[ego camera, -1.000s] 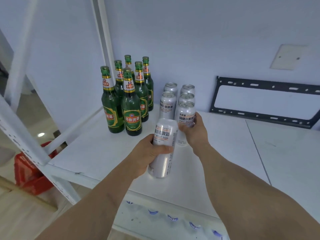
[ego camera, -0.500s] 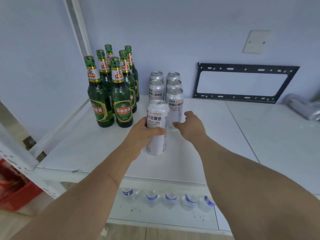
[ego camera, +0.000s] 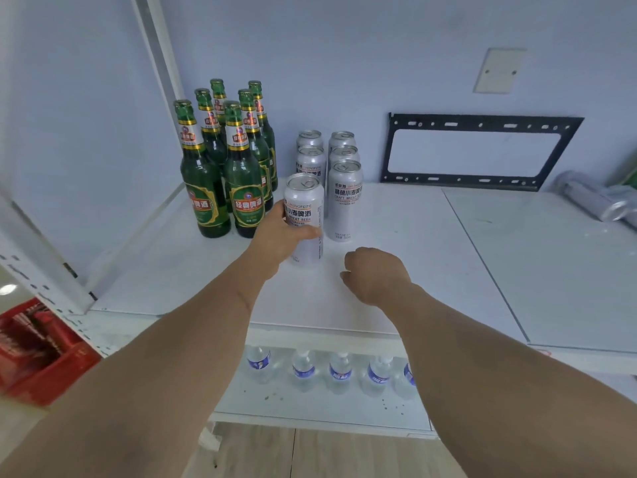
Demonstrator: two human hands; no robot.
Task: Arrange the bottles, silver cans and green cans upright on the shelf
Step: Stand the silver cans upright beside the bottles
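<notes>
Several green beer bottles (ego camera: 241, 188) stand upright in a cluster at the back left of the white shelf (ego camera: 396, 305). Right of them, silver cans (ego camera: 344, 198) stand upright in two short rows. My left hand (ego camera: 284, 232) is wrapped around the front silver can (ego camera: 305, 201), which stands upright on the shelf at the head of the left row. My right hand (ego camera: 374, 274) hovers just right of that can with curled fingers and holds nothing. More silver cans (ego camera: 599, 198) lie on their sides at the far right, with a bit of green behind them.
A black metal bracket (ego camera: 479, 151) leans against the back wall. Water bottles (ego camera: 339, 370) stand in a row on the lower shelf. A red crate (ego camera: 38, 353) sits on the floor at the left. A white upright post (ego camera: 155, 63) borders the bottles.
My left hand has carried the silver can forward and set it upright before the left row. My right hand has let go of the neighbouring can and drawn back. The camera has tilted right.
</notes>
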